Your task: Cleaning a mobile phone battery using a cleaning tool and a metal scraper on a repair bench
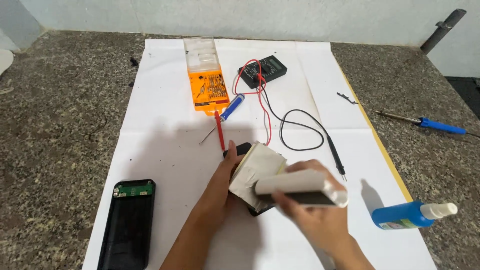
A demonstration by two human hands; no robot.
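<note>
My left hand (220, 187) grips a black casing (242, 149) with a flat silver-wrapped battery pack (255, 172) tilted up out of it, near the middle of a white paper sheet (165, 140). My right hand (315, 217) holds a white flat cover piece (300, 187) just in front of the pack; it looks motion-blurred. A second black casing with a green circuit board (127, 222) lies flat at the lower left of the sheet, away from both hands.
An orange bit case (206, 77), a blue-handled screwdriver (231, 107) and a black multimeter (263, 71) with red and black probe leads (300, 132) lie beyond the hands. A blue bottle (410, 215) lies at the right. A blue-handled soldering iron (430, 123) rests on the stone counter.
</note>
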